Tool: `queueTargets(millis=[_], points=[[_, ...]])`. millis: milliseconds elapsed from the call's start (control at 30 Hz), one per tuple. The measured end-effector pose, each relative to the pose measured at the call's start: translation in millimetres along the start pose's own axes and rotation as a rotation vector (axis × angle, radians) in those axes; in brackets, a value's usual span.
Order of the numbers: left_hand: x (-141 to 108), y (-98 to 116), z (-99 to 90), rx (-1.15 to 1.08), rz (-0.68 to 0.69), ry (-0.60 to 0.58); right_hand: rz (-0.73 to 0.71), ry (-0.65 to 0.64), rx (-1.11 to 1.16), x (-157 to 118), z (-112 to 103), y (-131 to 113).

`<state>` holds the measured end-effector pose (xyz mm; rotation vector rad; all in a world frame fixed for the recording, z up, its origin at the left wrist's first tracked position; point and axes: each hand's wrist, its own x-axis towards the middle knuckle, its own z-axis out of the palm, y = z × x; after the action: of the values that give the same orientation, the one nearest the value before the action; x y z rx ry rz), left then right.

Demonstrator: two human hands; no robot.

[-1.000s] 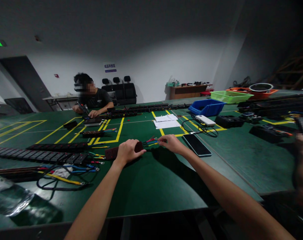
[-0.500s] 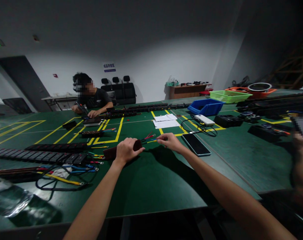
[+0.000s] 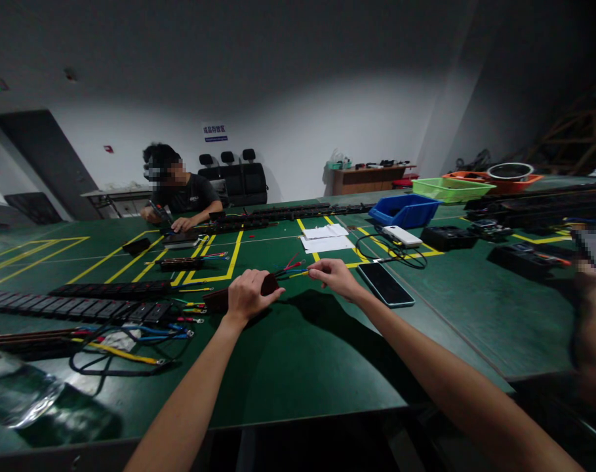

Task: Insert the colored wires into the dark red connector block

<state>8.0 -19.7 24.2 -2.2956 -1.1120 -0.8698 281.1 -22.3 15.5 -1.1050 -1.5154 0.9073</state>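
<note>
My left hand (image 3: 248, 295) is closed around a dark reddish-brown casing (image 3: 216, 300) that lies low over the green table. From its open right end come several thin wires (image 3: 292, 270), red, blue and yellow-green, with ring terminals. At their tips, my right hand (image 3: 333, 276) pinches the end of the blue wire between thumb and fingertips. The terminal in that pinch is mostly hidden. Left of my left hand lie long black socket strips (image 3: 86, 306) with wire ends pointing my way.
A phone (image 3: 386, 284) lies beside my right wrist. Behind are white papers (image 3: 327, 244), a white power bank (image 3: 402, 236) with a cable, and a blue bin (image 3: 406, 211). A plastic bottle (image 3: 37, 400) lies front left. Across the table (image 3: 298, 367) a person (image 3: 187, 196) works with a tool.
The wires and my right hand have shifted very slightly. Both hands keep their holds on the casing and the blue wire.
</note>
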Motion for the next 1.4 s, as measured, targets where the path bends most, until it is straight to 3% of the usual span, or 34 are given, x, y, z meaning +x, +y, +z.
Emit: queueTargets(millis=[567, 1400], points=[[-1.8, -1.4, 1.5, -0.023, 0.030, 0.076, -0.118, -0.010, -0.039, -0.5, 0.7, -1.1], [-0.4, -0.2, -4.3, -0.043, 0.021, 0.064, -0.069, -0.026, -0.059, -1.1, -0.7, -4.1]])
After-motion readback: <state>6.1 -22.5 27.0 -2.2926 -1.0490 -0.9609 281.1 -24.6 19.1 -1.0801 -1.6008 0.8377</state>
